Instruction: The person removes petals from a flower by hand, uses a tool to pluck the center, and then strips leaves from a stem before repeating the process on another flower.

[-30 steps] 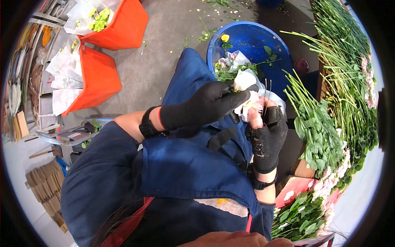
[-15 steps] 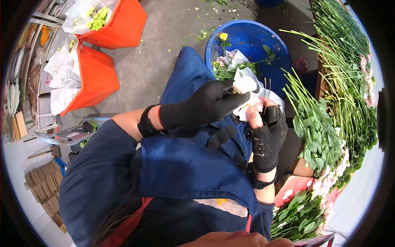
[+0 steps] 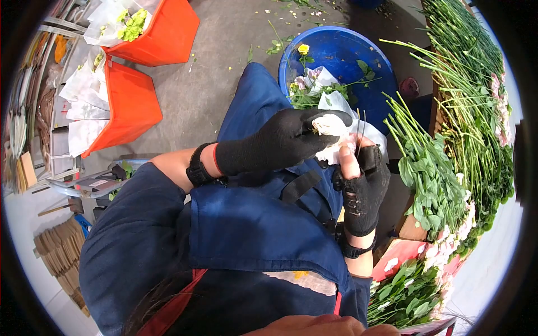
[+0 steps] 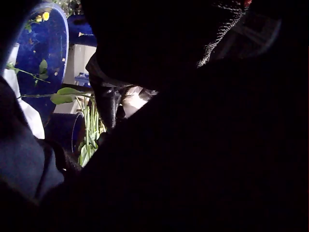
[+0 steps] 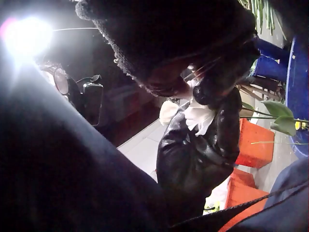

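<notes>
In the head view my black-gloved left hand (image 3: 277, 137) curls its fingers and thumb round a white flower (image 3: 329, 125). Just below that bloom lie paler pink petals (image 3: 330, 153). My right hand (image 3: 363, 193) wears a worn black glove with a bare thumb and fingertip, which pinch at the petals' right side. Two thin dark sticks (image 3: 361, 130) rise beside its fingers. The right wrist view shows white petals (image 5: 199, 117) in front of the left glove's shiny palm, with another white bloom (image 5: 168, 112) beside them. Most of the left wrist view is dark.
A blue tub (image 3: 361, 53) ahead holds cut flowers and white paper. Orange bins (image 3: 137, 106) with paper-wrapped flowers stand at the left. Along the right lie long green stems (image 3: 468, 101) and a leafy bunch (image 3: 431, 179) with pale pink blooms.
The left fingers have shifted and now reach farther over the white flower, which has turned and dropped slightly. The right hand has stayed nearly in place.
</notes>
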A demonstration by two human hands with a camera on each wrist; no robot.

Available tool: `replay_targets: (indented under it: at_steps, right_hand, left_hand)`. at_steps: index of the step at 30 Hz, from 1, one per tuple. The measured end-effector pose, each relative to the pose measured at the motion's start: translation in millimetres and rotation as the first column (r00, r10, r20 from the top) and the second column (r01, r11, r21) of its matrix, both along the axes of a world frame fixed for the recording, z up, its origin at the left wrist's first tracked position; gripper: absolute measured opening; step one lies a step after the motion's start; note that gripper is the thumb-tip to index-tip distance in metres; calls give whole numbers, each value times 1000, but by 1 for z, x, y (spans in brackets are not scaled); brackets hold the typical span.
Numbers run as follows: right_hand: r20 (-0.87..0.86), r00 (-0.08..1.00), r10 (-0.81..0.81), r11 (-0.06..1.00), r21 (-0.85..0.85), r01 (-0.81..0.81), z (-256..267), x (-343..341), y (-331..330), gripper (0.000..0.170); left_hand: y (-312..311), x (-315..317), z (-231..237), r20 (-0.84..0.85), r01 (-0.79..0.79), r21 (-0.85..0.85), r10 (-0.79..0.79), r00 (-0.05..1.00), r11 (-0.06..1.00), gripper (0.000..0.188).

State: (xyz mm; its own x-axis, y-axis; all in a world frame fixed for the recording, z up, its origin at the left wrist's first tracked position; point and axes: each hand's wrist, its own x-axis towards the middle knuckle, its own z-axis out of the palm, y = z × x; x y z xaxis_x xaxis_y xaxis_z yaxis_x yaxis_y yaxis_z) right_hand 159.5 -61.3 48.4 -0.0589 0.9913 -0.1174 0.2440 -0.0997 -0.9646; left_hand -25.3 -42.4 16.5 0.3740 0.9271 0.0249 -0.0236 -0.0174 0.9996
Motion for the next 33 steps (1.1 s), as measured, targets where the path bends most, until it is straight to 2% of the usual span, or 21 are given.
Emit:
replay_targets:
  at_steps: [3,6,9,12,13,16,19,22,25,27,30,32,33]
  right_hand:
    - [14,1000,-6,1000,15,6,-1,-1,1,24]
    - [9,1000,-25,1000,5,25,-1,-2,1,21]
    - [35,999,-24,1000,-12,24,0,1,0,20]
    - [114,993,-9,1000,12,7,-5,6,0,22]
    - [146,989,-4,1000,26,0,-6,7,0,23]
    - [38,999,-31,999,-7,32,-3,5,-2,23]
    - [56,998,1,1000,-18,0,-2,10,-1,22]
    - [149,987,59,998,19,-62,-3,15,0,23]
    - [100,994,-47,997,-50,52,9,9,-2,26]
    - [185,981,-64,996,74,51,9,20,-8,31]
    - [228,970,-85,995,75,70,27,37,-24,34]
    - [436,900,-32,992,121,-23,36,51,-34,30]
    - [530,848,10,955,247,-166,34,63,-33,29]
  left_hand:
    - [-2,7,-8,61,-50,58,46,997,997,36]
    - [-3,8,-5,82,-11,31,8,997,999,37]
    - [-4,9,-6,77,-13,85,6,997,996,38]
    - [-3,10,-7,94,14,-61,-8,996,998,39]
    - [-3,9,-6,71,25,-48,-22,997,999,39]
    - [-2,7,-2,24,44,-34,-43,999,998,41]
    - [-1,7,-4,8,40,-47,-39,999,998,41]
    - [-1,6,1,-32,44,-17,-44,999,999,40]
    - [0,6,5,-42,49,-32,-50,998,998,40]
    - [2,8,2,-3,73,-89,-73,997,993,39]
    - [3,13,-1,82,107,-158,-95,992,982,39]
    - [2,15,-2,100,111,-144,-97,990,983,39]
    - [1,17,-2,109,113,-139,-98,989,984,39]
